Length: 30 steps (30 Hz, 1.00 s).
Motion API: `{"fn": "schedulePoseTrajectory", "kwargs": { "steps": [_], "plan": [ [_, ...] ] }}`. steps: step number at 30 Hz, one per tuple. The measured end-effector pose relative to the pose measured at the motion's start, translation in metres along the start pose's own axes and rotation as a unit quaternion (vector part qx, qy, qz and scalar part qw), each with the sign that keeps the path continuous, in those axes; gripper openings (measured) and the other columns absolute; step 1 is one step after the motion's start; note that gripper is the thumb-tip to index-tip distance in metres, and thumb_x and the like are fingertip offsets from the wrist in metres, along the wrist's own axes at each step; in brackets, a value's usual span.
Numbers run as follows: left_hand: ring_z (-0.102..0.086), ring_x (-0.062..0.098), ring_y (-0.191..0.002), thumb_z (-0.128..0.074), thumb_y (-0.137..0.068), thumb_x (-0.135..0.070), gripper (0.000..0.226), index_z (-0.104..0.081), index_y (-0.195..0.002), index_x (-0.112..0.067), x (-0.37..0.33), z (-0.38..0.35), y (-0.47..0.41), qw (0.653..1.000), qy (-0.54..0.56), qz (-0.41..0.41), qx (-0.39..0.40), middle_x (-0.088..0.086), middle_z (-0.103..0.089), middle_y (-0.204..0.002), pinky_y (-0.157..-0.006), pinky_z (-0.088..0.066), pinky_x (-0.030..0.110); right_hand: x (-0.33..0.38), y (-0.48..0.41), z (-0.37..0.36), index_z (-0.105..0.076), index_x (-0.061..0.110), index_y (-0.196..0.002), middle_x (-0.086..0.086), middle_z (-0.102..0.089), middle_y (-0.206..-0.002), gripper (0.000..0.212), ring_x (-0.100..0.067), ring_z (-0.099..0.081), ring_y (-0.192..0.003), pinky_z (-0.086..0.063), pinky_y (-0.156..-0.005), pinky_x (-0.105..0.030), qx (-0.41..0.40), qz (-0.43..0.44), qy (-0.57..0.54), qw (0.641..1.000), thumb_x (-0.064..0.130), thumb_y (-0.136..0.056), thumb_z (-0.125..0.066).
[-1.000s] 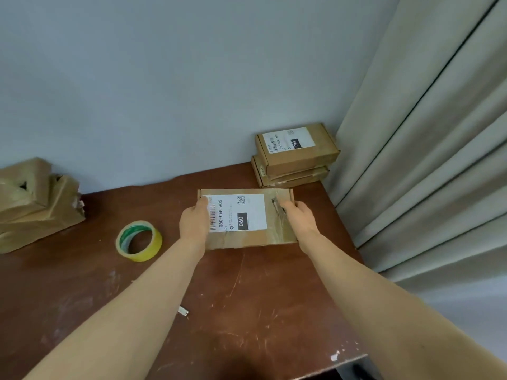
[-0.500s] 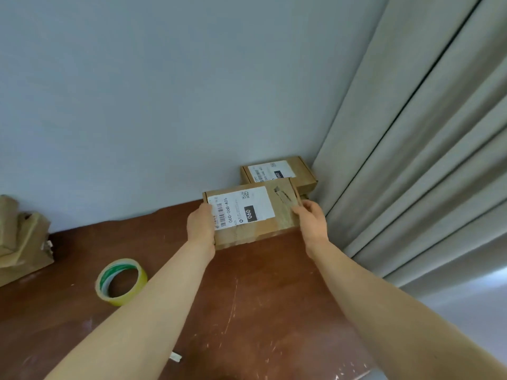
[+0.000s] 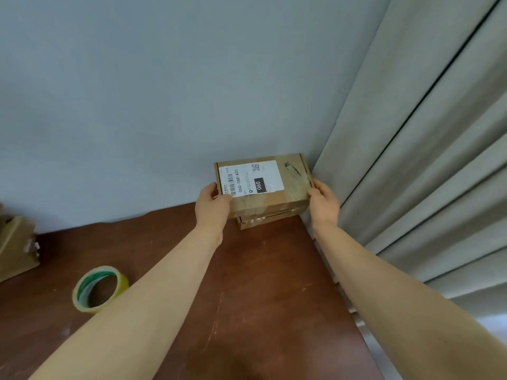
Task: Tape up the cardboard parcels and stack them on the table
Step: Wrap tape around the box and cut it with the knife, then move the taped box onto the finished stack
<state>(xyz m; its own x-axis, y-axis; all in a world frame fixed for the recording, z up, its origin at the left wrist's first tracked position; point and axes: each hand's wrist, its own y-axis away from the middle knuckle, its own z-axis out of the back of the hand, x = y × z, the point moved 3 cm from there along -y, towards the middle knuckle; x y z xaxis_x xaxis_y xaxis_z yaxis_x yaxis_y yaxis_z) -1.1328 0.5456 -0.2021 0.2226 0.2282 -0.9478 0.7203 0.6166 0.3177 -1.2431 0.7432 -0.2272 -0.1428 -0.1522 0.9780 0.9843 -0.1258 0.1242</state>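
Across the table [image 3: 260, 297], the parcel [image 3: 263, 185] had moved from mid-surface onto the far-right stack [image 3: 263, 219], left hand [image 3: 212, 207] and right hand [image 3: 323, 201] gripping its ends; placement seemed nearly done

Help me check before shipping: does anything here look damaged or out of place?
The parcel held by the left hand and right hand has a dark scuff, perhaps a tear, right of its label. The cardboard pile at the left edge of the table looks crumpled. Nothing else stands out.
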Motion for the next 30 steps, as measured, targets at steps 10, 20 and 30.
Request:
{"fn": "schedulePoseTrajectory", "kwargs": {
  "steps": [10,20,30],
  "plan": [
    [-0.062,0.014,-0.108,-0.053,-0.081,0.011,0.054,-0.062,-0.114,-0.031,0.005,-0.085,-0.027,0.999,-0.027,-0.029,-0.03,-0.008,-0.068,-0.111,-0.097,-0.05,0.038,-0.002,-0.074,0.017,-0.057,0.009,-0.127,-0.008,-0.058,-0.123,0.034,-0.022,-0.052,-0.116,-0.043,-0.098,-0.034,0.002,0.097,0.097,0.991,0.024,-0.101,-0.041],
    [-0.034,0.027,-0.136,-0.061,-0.086,-0.044,0.078,-0.021,-0.15,-0.03,0.031,-0.095,-0.042,0.985,-0.054,0.115,-0.115,0.004,-0.027,-0.153,-0.111,-0.03,0.047,-0.023,-0.081,0.001,-0.029,0.02,-0.149,0.0,-0.037,-0.15,0.046,-0.018,-0.036,-0.136,-0.028,-0.11,-0.03,0.088,0.033,0.061,0.994,0.027,-0.104,-0.032],
    [-0.052,0.021,-0.115,-0.05,-0.092,-0.032,0.048,-0.047,-0.134,-0.008,0.02,-0.059,-0.023,0.986,-0.028,0.105,-0.126,0.005,-0.048,-0.139,-0.102,-0.039,0.037,0.005,-0.033,0.0,-0.037,0.008,-0.143,-0.012,-0.034,-0.149,0.048,-0.029,-0.03,-0.137,-0.019,-0.108,-0.035,-0.043,0.127,0.189,0.973,0.021,-0.098,-0.046]
  ]
}}
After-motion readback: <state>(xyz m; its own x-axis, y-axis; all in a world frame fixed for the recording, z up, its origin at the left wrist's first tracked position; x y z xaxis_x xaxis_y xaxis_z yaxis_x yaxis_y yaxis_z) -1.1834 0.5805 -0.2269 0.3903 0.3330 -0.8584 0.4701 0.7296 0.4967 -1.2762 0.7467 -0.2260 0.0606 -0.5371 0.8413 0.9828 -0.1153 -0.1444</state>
